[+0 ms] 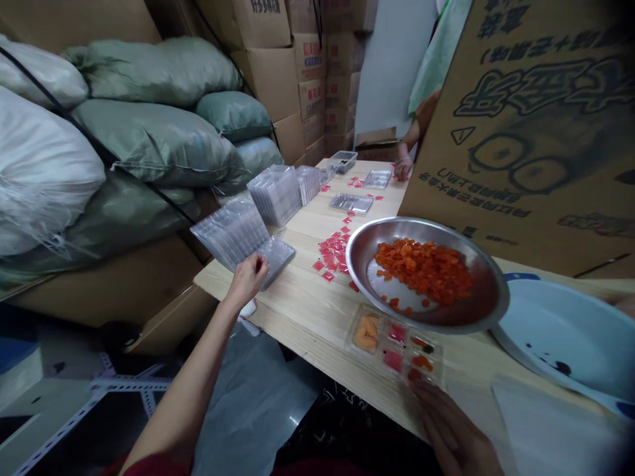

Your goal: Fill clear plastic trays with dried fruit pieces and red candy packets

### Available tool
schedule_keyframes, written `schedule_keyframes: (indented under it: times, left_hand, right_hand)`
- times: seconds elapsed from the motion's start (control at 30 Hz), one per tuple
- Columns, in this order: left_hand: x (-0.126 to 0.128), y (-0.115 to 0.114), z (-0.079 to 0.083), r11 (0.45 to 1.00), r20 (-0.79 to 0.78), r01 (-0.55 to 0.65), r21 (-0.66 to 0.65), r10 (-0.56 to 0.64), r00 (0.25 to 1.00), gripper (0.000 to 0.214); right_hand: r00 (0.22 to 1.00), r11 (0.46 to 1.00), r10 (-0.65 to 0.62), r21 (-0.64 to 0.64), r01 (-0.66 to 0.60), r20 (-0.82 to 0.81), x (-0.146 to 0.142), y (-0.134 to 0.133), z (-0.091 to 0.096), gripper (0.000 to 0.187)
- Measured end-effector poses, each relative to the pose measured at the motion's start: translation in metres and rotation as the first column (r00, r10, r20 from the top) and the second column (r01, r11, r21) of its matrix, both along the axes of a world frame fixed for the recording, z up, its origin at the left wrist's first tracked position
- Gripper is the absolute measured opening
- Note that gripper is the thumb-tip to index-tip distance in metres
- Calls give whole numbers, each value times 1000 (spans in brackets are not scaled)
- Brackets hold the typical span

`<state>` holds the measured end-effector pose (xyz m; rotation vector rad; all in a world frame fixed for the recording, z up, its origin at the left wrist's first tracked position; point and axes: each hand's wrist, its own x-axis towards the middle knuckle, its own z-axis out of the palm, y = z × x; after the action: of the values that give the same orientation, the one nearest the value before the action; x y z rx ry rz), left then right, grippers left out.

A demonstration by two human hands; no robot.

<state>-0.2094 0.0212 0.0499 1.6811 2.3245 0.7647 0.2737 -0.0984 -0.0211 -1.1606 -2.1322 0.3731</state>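
Note:
At the near left corner of the table, my left hand [249, 277] is closed, fingers curled, over a flat clear plastic case [278, 256]. Anything between those fingers is hidden. My right hand [454, 426] has its fingers stretched out, the tips at the lower right corner of a clear compartment tray [380, 328]. In that tray are yellow-orange pieces [366, 332], two red packets [393, 360] and small dark orange pieces [421, 361]. A steel bowl [362, 268] of orange pieces [429, 268] stands tilted just behind the tray.
Clear cases [274, 195] line the table's left edge. Red packets [333, 254] are scattered mid-table. A light blue basin [570, 324] lies right, below a large carton [536, 132]. Another person's hand [403, 168] is at the far end. Stuffed sacks [153, 139] are piled left.

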Motion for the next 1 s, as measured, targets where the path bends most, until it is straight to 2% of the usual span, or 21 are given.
schedule_keyframes:
  times: [0.07,0.1,0.13,0.2,0.23,0.3,0.33,0.4,0.47,0.53,0.63,0.7,0.77,0.87,0.93,1.0]
  left_hand:
    - [17,-31,21,990,248,112,88,-131,960,28]
    - [27,-49,31,971,431,198,130,-236,871,30]
    - [39,-66,39,956,571,262,132,-289,768,32]
    - [63,-96,50,899,772,428,93,-336,539,34]
    - [74,-107,52,858,841,509,64,-321,436,34]
    - [95,-120,51,763,930,646,23,-253,266,35]
    - [103,-121,47,724,955,690,15,-214,204,35]
    - [117,-117,37,679,983,734,27,-151,103,34]
    - [125,-108,24,697,994,715,52,-105,30,34]
    - [131,-99,9,748,996,660,74,-85,-15,36]
    - [142,-91,-17,794,991,600,100,-134,11,42]
    - [153,-86,-37,795,979,598,103,-188,81,48]
    - [167,-78,-58,818,955,565,102,-240,175,47]
    - [186,-56,-81,885,868,445,137,-324,376,39]
    - [196,-38,-88,903,760,398,161,-370,534,36]
    - [203,-20,-91,908,646,389,158,-393,654,33]
  right_hand:
    - [999,999,-2,-37,0,-53,-9,6,8,32]
    - [997,998,3,-64,-9,-81,-14,9,12,32]
    - [994,995,8,-95,-18,-109,-20,13,17,34]
    - [986,988,-4,-152,-22,-167,-32,21,28,45]
    - [979,984,-18,-179,-19,-202,-37,24,34,54]
    - [950,969,-31,-244,-48,-309,-44,28,46,67]
    - [926,953,-35,-291,-83,-376,-46,29,53,67]
    - [875,893,-48,-413,-178,-481,-47,26,62,54]
    - [839,823,-134,-531,-203,-528,-44,20,66,41]
    - [803,780,-282,-613,-127,-525,-39,11,62,38]
    - [661,746,-532,-662,70,-530,-30,-3,46,42]
    - [552,713,-638,-683,159,-537,-24,-10,32,45]
    - [501,685,-687,-699,205,-526,-20,-12,21,46]
    - [539,675,-700,-679,287,-469,-16,-2,10,49]
    - [594,687,-691,-631,361,-412,-13,14,6,60]
    - [653,697,-677,-579,422,-339,-9,31,2,72]
